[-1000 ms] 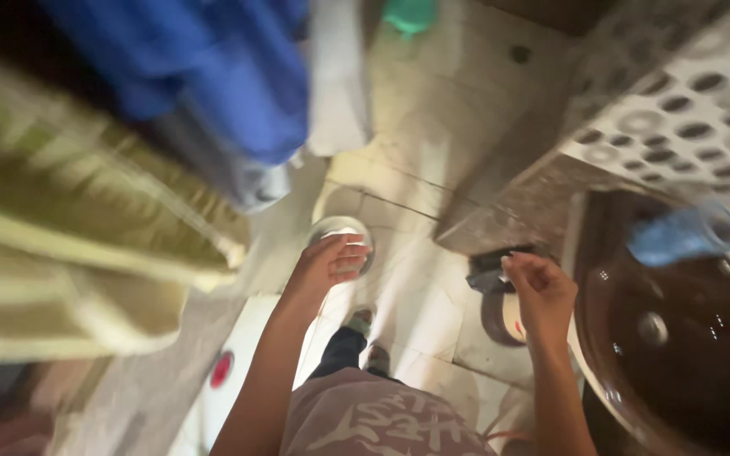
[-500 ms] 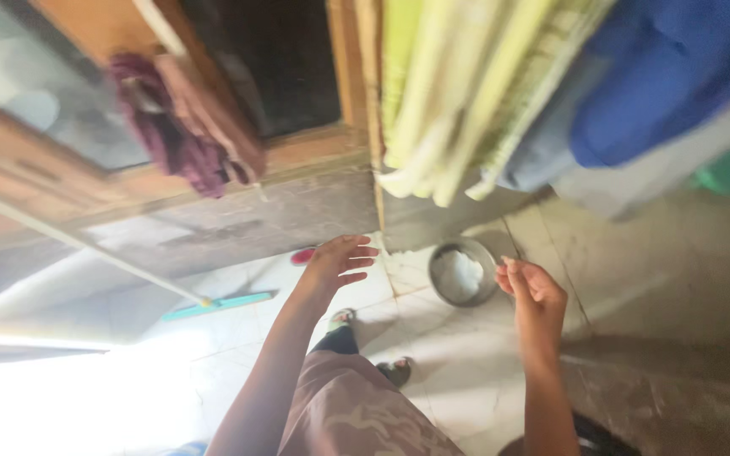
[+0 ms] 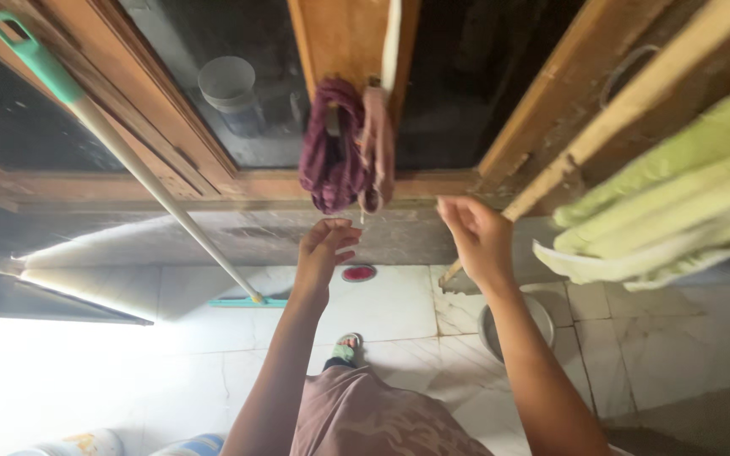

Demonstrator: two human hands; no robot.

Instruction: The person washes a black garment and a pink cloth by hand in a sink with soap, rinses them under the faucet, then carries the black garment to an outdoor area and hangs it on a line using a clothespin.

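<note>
The maroon cloth (image 3: 331, 156) is hanging on the wooden window frame (image 3: 344, 38), just above the left hand (image 3: 324, 247), whose fingers are reaching up loosely apart, empty. The right hand (image 3: 476, 236) is hovering beside it, fingers curled, holding nothing.

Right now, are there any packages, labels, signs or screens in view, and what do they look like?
None that can be made out: no package, sign or screen shows.
Nearest to a label: a small round red disc on the pale floor below the left hand, its face too small to tell.
</note>
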